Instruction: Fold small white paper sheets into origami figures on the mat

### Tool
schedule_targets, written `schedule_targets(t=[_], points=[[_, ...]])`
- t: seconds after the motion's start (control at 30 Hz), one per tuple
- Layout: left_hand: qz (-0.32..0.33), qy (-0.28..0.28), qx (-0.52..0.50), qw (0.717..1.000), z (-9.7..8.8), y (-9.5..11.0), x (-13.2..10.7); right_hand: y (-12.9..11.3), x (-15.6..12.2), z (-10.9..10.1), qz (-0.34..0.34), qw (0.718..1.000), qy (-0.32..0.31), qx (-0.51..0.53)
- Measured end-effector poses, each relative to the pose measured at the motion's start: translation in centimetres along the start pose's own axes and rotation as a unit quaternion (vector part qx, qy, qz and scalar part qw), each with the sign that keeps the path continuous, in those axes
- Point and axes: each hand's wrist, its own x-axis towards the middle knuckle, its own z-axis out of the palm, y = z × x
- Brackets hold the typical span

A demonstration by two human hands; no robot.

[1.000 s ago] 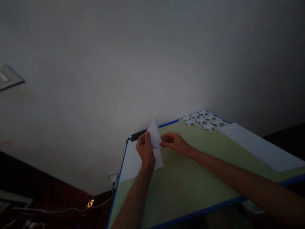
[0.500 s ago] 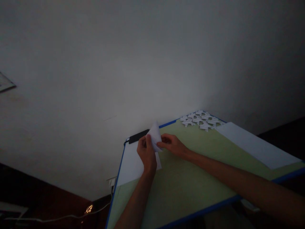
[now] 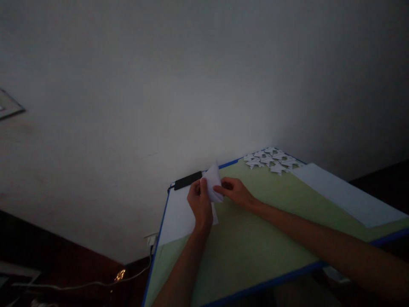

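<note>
Working folded paper [image 3: 212, 178]: L hand [image 3: 201, 205] grips 1 side; R hand [image 3: 237, 192] pinches opp. edge, thumb now farther onto face; folding prob. ongoing.

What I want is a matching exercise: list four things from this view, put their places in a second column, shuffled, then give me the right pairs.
Things
1. Folded white paper
2. Black bar
3. Cluster of paper shapes
4. White cord

Places
A. At the far right corner of the table
B. Off the table, toward the picture's lower left
C. Held by the left grip and the right grip
D. By the table's far left corner

Right pairs: 1-C, 2-D, 3-A, 4-B
</note>
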Motion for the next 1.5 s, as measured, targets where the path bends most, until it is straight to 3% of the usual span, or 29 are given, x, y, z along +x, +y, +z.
schedule_targets(t=[0.4,0.57,0.8,0.97,1.23,1.5], points=[[-0.028,0.017,-0.013,0.999,0.1,0.1,0.0,-0.1,-0.5,0.4,-0.040,0.996,0.039,-0.070],[-0.032,0.024,-0.013,0.999,0.1,0.1,0.0,-0.6,-0.7,0.5,-0.022,0.997,0.055,-0.051],[-0.035,-0.011,-0.032,0.999,0.3,0.3,-0.3,-0.8,-0.1,-0.6,-0.046,0.995,0.070,-0.050],[-0.038,-0.007,-0.030,0.999,0.4,0.5,-0.3,-1.0,-0.4,-0.4,-0.057,0.990,0.099,-0.081],[-0.041,-0.043,-0.045,0.997,0.3,0.5,-0.4,-1.5,0.0,-0.8,-0.021,0.990,0.126,0.052],[-0.037,-0.040,-0.031,0.998,0.5,0.7,-0.5,-1.3,0.5,-1.2,-0.018,0.983,0.174,0.048]])
